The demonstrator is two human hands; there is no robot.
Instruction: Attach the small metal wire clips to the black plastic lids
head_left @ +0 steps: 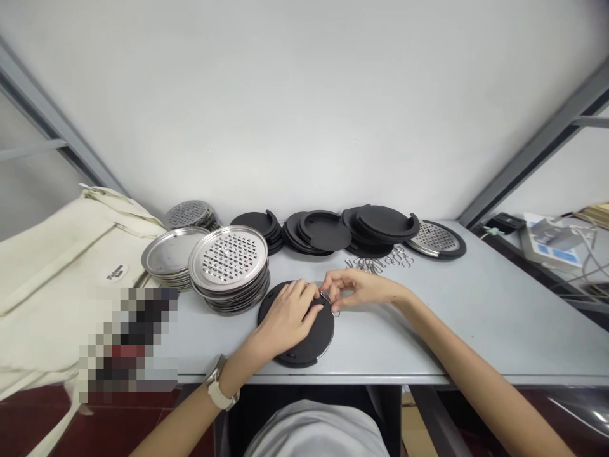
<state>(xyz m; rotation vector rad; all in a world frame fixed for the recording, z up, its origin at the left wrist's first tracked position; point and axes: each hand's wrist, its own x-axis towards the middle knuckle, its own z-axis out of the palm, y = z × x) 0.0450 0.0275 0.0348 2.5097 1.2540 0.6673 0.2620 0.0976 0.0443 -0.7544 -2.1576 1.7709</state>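
A black round holder (311,346) lies on the table in front of me, with a thin silvery rim showing along its lower right edge. My left hand (290,314) rests on top of it, fingers bent and pressed down, holding it against the table. At the holder's right edge, my right hand (349,289) pinches a small wire clip (326,296) between thumb and fingers. A wire loop shows below those fingertips. Whether the clip is hooked to the holder is too small to tell.
Left of the holder stand stacked metal grater discs (228,260) and plain metal discs (174,251). Black holders (323,230) are piled along the wall. Loose wire clips (366,264) lie before them. A grater in a black holder (435,238) leans right. A cream bag (61,273) hangs left.
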